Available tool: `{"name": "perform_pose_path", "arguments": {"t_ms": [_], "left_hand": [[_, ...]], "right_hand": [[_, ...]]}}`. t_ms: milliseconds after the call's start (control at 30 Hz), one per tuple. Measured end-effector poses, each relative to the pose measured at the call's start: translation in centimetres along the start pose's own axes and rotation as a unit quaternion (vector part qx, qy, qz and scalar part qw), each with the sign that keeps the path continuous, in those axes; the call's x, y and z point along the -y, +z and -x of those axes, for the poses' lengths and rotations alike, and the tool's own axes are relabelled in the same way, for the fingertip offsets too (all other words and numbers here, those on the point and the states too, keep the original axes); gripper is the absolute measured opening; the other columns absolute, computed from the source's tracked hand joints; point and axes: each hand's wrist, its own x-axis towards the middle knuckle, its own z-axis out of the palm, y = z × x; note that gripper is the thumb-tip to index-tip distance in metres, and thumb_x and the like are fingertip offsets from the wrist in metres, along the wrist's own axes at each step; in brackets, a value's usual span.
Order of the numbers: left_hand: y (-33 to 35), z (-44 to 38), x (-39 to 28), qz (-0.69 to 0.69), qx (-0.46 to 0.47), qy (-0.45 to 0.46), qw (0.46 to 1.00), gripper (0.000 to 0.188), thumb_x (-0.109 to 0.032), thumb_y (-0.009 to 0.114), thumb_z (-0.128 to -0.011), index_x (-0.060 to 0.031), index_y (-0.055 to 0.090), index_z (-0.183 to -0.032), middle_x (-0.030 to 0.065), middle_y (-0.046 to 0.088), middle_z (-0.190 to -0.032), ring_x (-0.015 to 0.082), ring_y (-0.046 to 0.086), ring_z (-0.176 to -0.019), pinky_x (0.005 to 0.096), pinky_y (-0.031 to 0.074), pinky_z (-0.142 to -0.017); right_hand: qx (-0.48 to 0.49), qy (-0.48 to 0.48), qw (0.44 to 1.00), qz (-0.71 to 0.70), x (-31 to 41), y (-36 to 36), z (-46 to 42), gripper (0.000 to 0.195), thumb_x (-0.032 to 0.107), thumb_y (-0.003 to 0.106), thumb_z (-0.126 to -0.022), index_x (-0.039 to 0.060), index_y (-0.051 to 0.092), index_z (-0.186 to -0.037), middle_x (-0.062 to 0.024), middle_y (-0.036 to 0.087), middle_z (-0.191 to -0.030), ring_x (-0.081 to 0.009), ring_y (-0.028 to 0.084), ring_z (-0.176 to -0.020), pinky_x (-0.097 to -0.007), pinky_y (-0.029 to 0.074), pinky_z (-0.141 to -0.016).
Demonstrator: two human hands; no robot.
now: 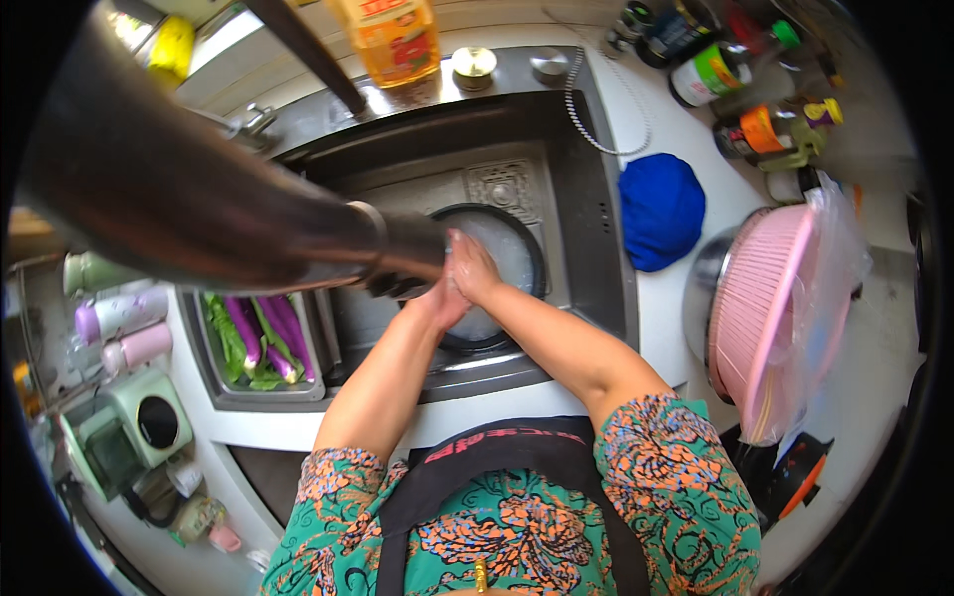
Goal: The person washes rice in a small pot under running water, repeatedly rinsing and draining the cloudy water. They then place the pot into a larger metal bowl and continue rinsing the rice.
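Note:
Under the spout of a dark metal faucet [406, 249], my left hand [441, 299] and my right hand [474, 270] press against each other, palm to palm. Both look wet, and no object shows between them. The spout covers part of my left hand, and the fingers of both are hard to make out. Directly below is a round dark basin [538, 249] holding cloudy, sudsy water [501, 242]. It rests on the floor of a dark sink [589, 216], near a square drain cover [501, 186].
Left in the sink, a metal tray [319, 372] holds purple eggplants [287, 328] and green leafy vegetables [216, 335]. An orange detergent bottle [395, 45] stands behind the faucet side. Rightward are a blue cloth item [662, 212], a pink plastic basket [756, 313] and several sauce bottles [712, 74].

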Motion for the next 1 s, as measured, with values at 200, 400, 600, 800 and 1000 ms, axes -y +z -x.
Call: {"name": "perform_pose_path", "arguments": {"t_ms": [200, 400, 600, 800, 1000], "left_hand": [[-3.3, -2.8, -1.8, -0.384, -0.120, 0.150, 0.903, 0.079, -0.062, 0.026, -0.089, 0.0032, 0.040, -0.131, 0.0149, 0.039, -0.136, 0.0241, 0.035, -0.127, 0.0332, 0.020, -0.106], [-5.9, -6.3, -2.6, -0.680, -0.151, 0.100, 0.711, 0.074, -0.059, 0.024, -0.090, 0.0008, 0.044, -0.129, 0.0245, 0.040, -0.133, 0.0346, 0.031, -0.129, 0.0358, 0.022, -0.106], [-5.9, -5.5, -0.7, -0.751, -0.166, -0.017, 0.639, 0.076, -0.065, 0.019, -0.086, -0.0085, 0.048, -0.128, 0.0254, 0.039, -0.133, 0.0380, 0.030, -0.129, 0.0371, 0.022, -0.107], [-6.2, -4.0, 0.2, -0.706, -0.122, -0.076, 0.693, 0.077, -0.063, 0.023, -0.088, -0.0014, 0.045, -0.128, 0.0239, 0.038, -0.135, 0.0353, 0.031, -0.129, 0.0392, 0.025, -0.105], [-7.6, -4.7, 3.3, -0.356, -0.094, -0.180, 0.912, 0.083, -0.066, 0.020, -0.087, -0.0009, 0.028, -0.137, 0.0175, 0.035, -0.139, 0.0310, 0.033, -0.128, 0.0435, 0.024, -0.106]], "right_hand": [[0.056, 0.040, 0.982, 0.178, 1.6, -2.1, -2.4, 0.026, 0.026, 0.047, -0.087, 0.0071, 0.055, -0.103, -0.0149, 0.056, -0.108, -0.0351, 0.048, -0.104, -0.0470, 0.039, -0.088], [0.223, 0.134, 0.932, 0.252, 1.6, -3.3, -2.6, 0.034, 0.016, 0.058, -0.077, 0.0099, 0.059, -0.110, -0.0108, 0.049, -0.124, -0.0308, 0.041, -0.121, -0.0453, 0.035, -0.098], [0.328, 0.164, 0.896, 0.250, -0.2, -3.1, -1.7, 0.037, 0.017, 0.060, -0.074, 0.0077, 0.062, -0.110, -0.0140, 0.053, -0.123, -0.0311, 0.051, -0.112, -0.0395, 0.042, -0.093], [0.386, 0.134, 0.880, 0.243, -1.4, -3.2, -0.3, 0.032, 0.022, 0.058, -0.074, 0.0029, 0.065, -0.099, -0.0191, 0.062, -0.103, -0.0345, 0.059, -0.097, -0.0422, 0.046, -0.085], [0.348, 0.267, 0.887, 0.141, -4.8, -0.2, 1.2, 0.031, 0.019, 0.055, -0.072, 0.0027, 0.066, -0.095, -0.0195, 0.063, -0.101, -0.0335, 0.060, -0.095, -0.0395, 0.047, -0.082]]}}
